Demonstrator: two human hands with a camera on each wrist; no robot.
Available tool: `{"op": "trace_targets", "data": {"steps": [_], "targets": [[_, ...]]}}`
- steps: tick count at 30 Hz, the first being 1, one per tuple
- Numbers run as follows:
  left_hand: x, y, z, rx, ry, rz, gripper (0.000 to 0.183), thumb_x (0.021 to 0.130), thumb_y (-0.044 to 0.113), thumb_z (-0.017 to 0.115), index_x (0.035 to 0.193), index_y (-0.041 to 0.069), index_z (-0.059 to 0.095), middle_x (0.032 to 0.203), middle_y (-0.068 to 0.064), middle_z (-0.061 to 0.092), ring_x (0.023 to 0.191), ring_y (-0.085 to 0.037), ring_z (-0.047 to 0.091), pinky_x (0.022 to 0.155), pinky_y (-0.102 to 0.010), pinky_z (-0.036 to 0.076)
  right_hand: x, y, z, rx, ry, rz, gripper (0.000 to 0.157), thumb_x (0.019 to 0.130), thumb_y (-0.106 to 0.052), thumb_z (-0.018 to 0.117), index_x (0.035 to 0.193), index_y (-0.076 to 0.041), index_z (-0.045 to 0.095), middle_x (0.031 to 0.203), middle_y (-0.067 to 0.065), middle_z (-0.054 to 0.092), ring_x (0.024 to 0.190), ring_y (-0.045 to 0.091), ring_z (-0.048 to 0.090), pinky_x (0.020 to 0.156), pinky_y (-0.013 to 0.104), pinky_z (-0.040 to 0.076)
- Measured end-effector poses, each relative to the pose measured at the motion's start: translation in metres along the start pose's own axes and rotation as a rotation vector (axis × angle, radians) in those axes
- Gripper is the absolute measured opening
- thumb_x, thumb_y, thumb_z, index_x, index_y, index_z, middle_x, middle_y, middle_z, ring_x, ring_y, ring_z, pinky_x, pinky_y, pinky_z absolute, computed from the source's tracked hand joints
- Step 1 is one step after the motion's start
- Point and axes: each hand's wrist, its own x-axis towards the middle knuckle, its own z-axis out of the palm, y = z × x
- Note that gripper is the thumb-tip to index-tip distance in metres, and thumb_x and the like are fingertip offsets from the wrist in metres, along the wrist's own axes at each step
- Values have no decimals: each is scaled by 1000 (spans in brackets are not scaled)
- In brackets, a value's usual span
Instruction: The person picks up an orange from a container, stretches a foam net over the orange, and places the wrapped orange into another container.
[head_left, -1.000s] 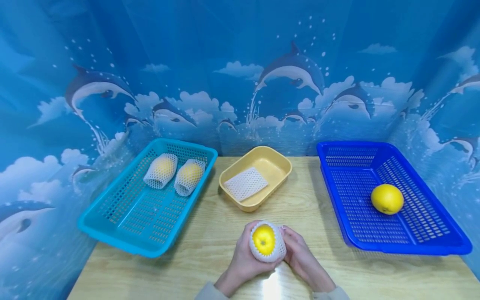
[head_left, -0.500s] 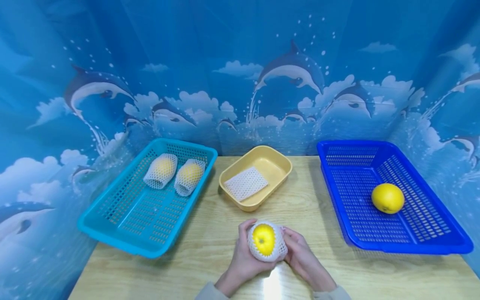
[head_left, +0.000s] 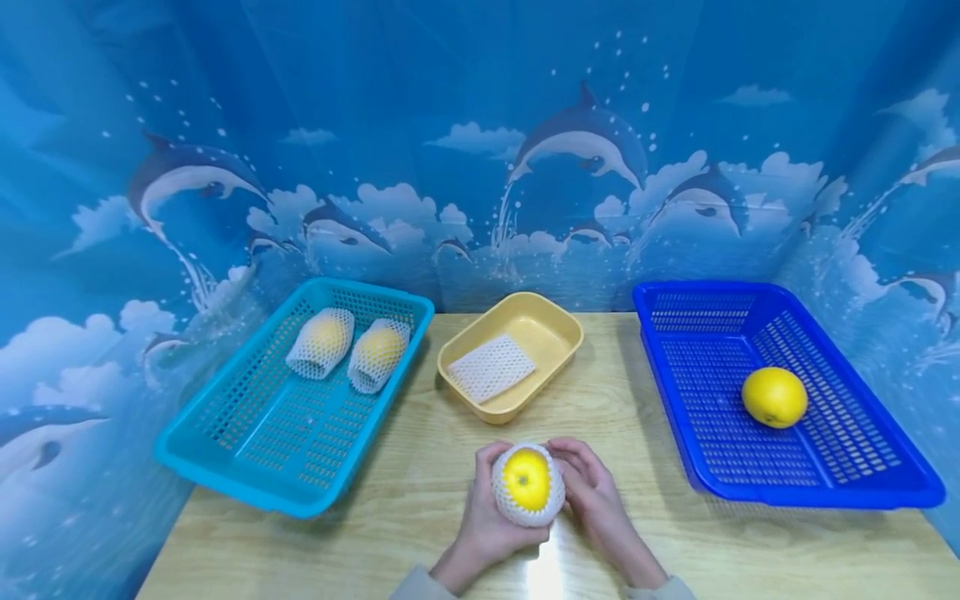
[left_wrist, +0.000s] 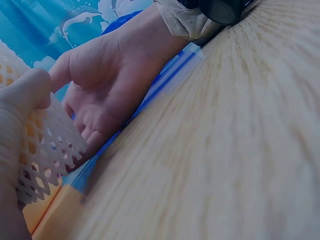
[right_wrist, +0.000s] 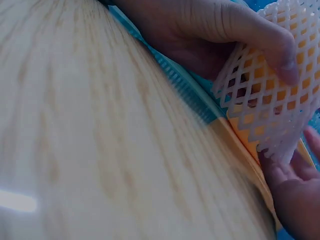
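Note:
My left hand (head_left: 480, 517) grips a round yellow fruit (head_left: 527, 479), orange-like in shape, inside a white foam net sleeve (head_left: 557, 507). One end of the fruit shows through the sleeve's open mouth. In the right wrist view the left thumb lies across the foam mesh (right_wrist: 280, 112). My right hand (head_left: 596, 500) is at the sleeve's right side; in the right wrist view its fingers (right_wrist: 272, 172) pinch the narrowed lower edge of the net. The left wrist view shows the right palm (left_wrist: 107, 82) facing the sleeve, its fingertips partly hidden behind the mesh.
A teal basket (head_left: 247, 492) on the left holds two net-wrapped fruits (head_left: 322, 340). Behind my hands, a yellow tray (head_left: 555, 329) contains a flat white foam net (head_left: 491, 368). On the right, a blue basket (head_left: 750, 492) holds one bare yellow fruit (head_left: 775, 398).
My right hand's fingers have shifted up and round to the far side of the sleeve. The net's right side looks drawn in closer to the fruit. The left hand keeps its grip.

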Motion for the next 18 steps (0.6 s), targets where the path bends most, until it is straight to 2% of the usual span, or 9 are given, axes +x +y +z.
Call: {"op": "trace_targets", "data": {"steps": [5, 8, 13, 18], "targets": [[0, -1, 1, -96, -31, -68, 101, 51, -6, 88, 136, 13, 36, 124, -6, 63, 109, -21, 62, 97, -32, 48, 0, 2, -3, -1, -104, -159, 32, 101, 0, 47, 131, 5, 54, 129, 6, 62, 121, 16, 57, 103, 30, 45], [0, 1, 1, -112, -44, -130, 101, 52, -4, 87, 137, 17, 35, 125, -5, 61, 111, -22, 61, 98, -32, 47, 0, 3, -3, 23, -139, -207, 34, 100, 5, 43, 129, -2, 60, 127, 2, 63, 119, 14, 57, 102, 29, 45], [-1, 2, 2, -76, -18, -216, 101, 54, 3, 88, 136, 16, 31, 125, -5, 58, 108, -21, 61, 98, -35, 48, -2, 0, -3, 47, -173, -183, 35, 102, 3, 39, 129, -6, 61, 124, 3, 65, 113, 14, 61, 95, 30, 51], [-2, 1, 2, -97, 10, -268, 95, 57, 8, 90, 131, 12, 31, 125, -6, 56, 109, -22, 60, 99, -35, 48, -3, -2, -3, 30, -167, -168, 32, 102, 0, 39, 127, -2, 59, 120, 5, 66, 106, 15, 64, 90, 29, 53]]}}
